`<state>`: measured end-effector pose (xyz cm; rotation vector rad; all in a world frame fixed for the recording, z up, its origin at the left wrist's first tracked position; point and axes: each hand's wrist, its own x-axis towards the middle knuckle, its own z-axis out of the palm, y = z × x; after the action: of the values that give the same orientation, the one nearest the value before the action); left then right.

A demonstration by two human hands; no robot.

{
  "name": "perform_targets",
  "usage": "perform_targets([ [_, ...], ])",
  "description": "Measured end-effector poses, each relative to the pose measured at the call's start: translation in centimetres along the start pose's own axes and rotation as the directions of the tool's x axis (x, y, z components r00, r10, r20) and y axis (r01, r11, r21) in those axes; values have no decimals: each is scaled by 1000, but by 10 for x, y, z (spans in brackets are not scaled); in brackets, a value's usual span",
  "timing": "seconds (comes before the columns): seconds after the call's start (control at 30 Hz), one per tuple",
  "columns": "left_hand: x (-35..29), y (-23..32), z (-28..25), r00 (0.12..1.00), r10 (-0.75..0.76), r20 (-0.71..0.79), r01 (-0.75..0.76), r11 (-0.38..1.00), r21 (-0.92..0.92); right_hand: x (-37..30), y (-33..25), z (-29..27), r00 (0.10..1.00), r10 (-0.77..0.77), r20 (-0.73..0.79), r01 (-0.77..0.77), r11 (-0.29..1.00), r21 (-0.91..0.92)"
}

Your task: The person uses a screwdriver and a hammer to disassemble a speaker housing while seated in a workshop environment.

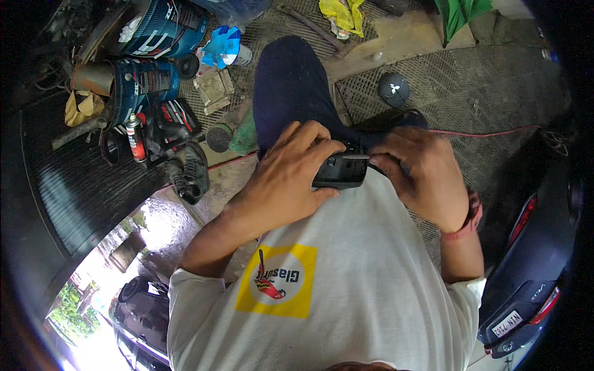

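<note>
My left hand [294,162] is closed on a black plastic housing [341,178], a hollow boxy part held near my lap against the front of my shirt. Its fingers lie over the left side of the part, the thumb along the lower edge. At the part's right side is my right hand [427,170], fingers curled and blurred by motion. A thin grey strip [352,157] crosses the top of the housing toward the right fingertips. Whether those fingers grip the strip is hidden by blur.
Blue buckets [145,86] stand at the far left, near a red spray can [135,137] and dark shoes [189,173]. A round black cap [393,90] lies on the patterned mat [467,105]. A red cord [482,132] crosses the floor. A dark car [532,266] is at right.
</note>
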<state>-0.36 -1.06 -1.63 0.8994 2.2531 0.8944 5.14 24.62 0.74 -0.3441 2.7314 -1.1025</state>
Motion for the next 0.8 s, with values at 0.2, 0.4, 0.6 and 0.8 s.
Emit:
perform_targets([
  [0.2, 1, -2, -1, 1000, -14, -26, 13, 999, -32, 38, 23, -13, 968, 14, 250, -28, 998, 52],
  [0.4, 3, -8, 0, 999, 43, -32, -44, 998, -34, 76, 41, -18, 898, -173, 404, 136, 983, 120],
  [0.6, 2, -14, 1, 998, 57, -39, -58, 998, -29, 82, 38, -18, 881, -218, 419, 200, 976, 87],
  [0.8, 1, -19, 3, 997, 56, -53, -60, 995, -75, 70, 25, -18, 909, -170, 382, 180, 984, 10],
])
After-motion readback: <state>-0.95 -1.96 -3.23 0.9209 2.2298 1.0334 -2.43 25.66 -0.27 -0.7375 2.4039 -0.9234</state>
